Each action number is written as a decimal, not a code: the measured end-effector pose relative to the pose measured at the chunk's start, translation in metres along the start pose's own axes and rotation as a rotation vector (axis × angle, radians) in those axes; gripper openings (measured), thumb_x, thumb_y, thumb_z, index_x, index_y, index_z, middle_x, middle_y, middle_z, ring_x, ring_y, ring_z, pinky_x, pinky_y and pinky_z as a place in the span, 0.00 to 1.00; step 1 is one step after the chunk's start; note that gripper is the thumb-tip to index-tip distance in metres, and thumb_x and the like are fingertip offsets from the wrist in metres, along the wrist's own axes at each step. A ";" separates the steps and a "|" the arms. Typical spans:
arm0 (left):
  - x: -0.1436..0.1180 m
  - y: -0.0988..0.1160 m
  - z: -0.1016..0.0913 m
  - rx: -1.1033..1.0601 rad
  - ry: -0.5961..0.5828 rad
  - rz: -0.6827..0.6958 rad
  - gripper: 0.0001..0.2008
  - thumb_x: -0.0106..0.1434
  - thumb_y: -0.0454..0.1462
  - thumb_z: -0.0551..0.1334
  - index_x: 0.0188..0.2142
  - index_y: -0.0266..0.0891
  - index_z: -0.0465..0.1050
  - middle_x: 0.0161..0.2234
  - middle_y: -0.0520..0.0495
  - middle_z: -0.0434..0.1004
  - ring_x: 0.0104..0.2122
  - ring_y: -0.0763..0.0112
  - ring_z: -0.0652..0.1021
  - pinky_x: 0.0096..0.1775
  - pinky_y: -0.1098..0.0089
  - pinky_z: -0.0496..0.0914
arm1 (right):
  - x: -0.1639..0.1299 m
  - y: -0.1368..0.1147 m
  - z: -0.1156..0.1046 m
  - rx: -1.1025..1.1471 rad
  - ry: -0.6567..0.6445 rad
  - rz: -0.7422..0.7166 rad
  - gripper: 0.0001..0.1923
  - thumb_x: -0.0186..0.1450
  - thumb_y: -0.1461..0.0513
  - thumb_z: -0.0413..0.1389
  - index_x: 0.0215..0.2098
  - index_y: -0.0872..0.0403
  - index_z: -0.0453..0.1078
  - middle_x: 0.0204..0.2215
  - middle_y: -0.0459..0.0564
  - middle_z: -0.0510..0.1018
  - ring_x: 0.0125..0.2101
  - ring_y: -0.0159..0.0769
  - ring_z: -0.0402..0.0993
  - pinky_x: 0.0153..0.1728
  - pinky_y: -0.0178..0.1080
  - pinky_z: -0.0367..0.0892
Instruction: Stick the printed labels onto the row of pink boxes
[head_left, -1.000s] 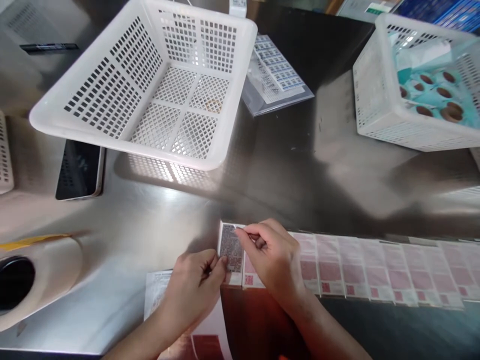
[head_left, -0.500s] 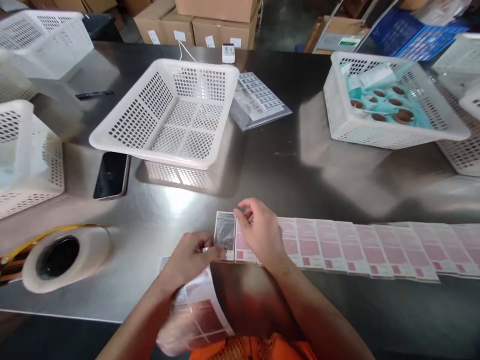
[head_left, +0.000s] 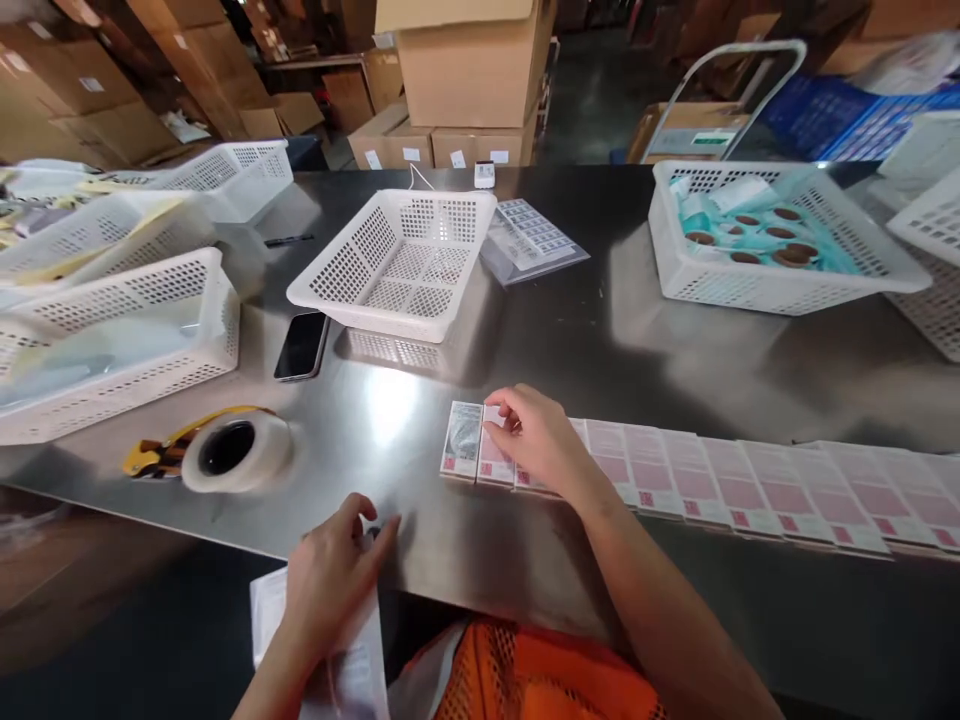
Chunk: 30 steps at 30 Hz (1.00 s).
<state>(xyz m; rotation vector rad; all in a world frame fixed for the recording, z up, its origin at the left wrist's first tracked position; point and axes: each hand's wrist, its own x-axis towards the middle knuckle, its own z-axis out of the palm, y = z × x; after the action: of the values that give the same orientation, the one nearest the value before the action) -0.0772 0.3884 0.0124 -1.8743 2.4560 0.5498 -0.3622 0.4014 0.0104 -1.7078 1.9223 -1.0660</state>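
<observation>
My left hand (head_left: 330,565) is low at the table's front edge, closed on a sheet of labels (head_left: 352,665) that hangs beneath it. Thumb and forefinger are a little apart at the tips. My right hand (head_left: 536,435) hovers over or rests on the left part of a row of flat white-and-pink boxes (head_left: 675,465). Its fingers are loosely curled, thumb apart, with nothing seen between them. The leftmost box (head_left: 463,435) bears a dark grey, see-through label on its upper part. Some of the boxes beside it are hidden under the right hand.
A roll of clear tape in a yellow dispenser (head_left: 236,455) and a phone (head_left: 301,346) lie left. A white basket (head_left: 409,320) stands mid-table, beside bagged label sheets (head_left: 536,240). Another basket (head_left: 780,290) holds teal packets. More baskets (head_left: 120,385) stand left.
My left hand has left the leftmost box and moved down and left with the label sheet. That box's pink corner now shows. My right hand stays near the row; the view has tilted up.
</observation>
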 end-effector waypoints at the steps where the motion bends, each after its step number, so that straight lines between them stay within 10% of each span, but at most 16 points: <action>1: -0.003 -0.007 0.007 0.006 0.022 0.000 0.14 0.66 0.49 0.55 0.33 0.43 0.67 0.22 0.54 0.74 0.26 0.66 0.77 0.30 0.70 0.60 | -0.001 -0.004 -0.006 -0.057 -0.027 -0.043 0.10 0.61 0.68 0.57 0.41 0.53 0.72 0.35 0.45 0.75 0.28 0.29 0.72 0.34 0.34 0.66; 7: -0.003 -0.021 0.039 0.030 0.169 0.045 0.13 0.65 0.46 0.57 0.30 0.41 0.70 0.25 0.51 0.78 0.28 0.65 0.79 0.30 0.71 0.59 | 0.014 -0.025 -0.015 -0.309 -0.283 -0.405 0.14 0.61 0.69 0.57 0.44 0.53 0.75 0.41 0.49 0.76 0.36 0.35 0.74 0.38 0.36 0.68; 13: -0.002 -0.028 0.031 -0.135 0.155 0.091 0.13 0.64 0.47 0.58 0.30 0.41 0.70 0.19 0.56 0.71 0.21 0.72 0.73 0.28 0.72 0.61 | 0.038 -0.036 -0.005 -0.380 -0.449 -0.690 0.24 0.58 0.74 0.55 0.48 0.47 0.76 0.52 0.51 0.74 0.48 0.40 0.72 0.50 0.44 0.67; 17: 0.021 -0.021 0.000 -0.184 0.246 0.336 0.12 0.64 0.47 0.60 0.36 0.41 0.72 0.21 0.57 0.68 0.18 0.76 0.70 0.26 0.74 0.63 | 0.046 -0.037 -0.021 -0.290 -0.440 -0.607 0.28 0.59 0.74 0.51 0.53 0.48 0.73 0.54 0.50 0.73 0.50 0.38 0.71 0.52 0.42 0.67; 23: 0.096 0.020 -0.030 0.047 0.131 0.859 0.10 0.66 0.44 0.60 0.38 0.40 0.74 0.30 0.53 0.76 0.20 0.77 0.72 0.24 0.72 0.59 | -0.005 -0.014 -0.011 -0.135 0.002 -0.236 0.38 0.56 0.56 0.64 0.63 0.52 0.58 0.57 0.57 0.68 0.60 0.51 0.61 0.59 0.55 0.60; 26: 0.121 0.034 -0.030 0.079 0.057 1.035 0.13 0.65 0.47 0.62 0.38 0.40 0.74 0.32 0.52 0.76 0.21 0.76 0.72 0.24 0.72 0.59 | -0.024 0.000 0.014 -0.262 -0.077 -0.145 0.64 0.45 0.39 0.67 0.69 0.56 0.45 0.63 0.64 0.62 0.66 0.62 0.50 0.63 0.66 0.47; 30: 0.132 0.044 -0.027 0.041 0.031 1.208 0.11 0.67 0.45 0.60 0.36 0.41 0.74 0.30 0.53 0.75 0.23 0.76 0.73 0.24 0.71 0.59 | -0.024 0.007 0.032 -0.303 -0.180 -0.121 0.73 0.42 0.33 0.64 0.71 0.59 0.36 0.65 0.69 0.58 0.67 0.64 0.45 0.63 0.70 0.32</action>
<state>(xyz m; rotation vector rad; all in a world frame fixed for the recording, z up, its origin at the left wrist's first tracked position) -0.1505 0.2674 0.0212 -0.1658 3.3087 0.4066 -0.3399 0.4142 -0.0212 -2.0276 1.9618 -0.6566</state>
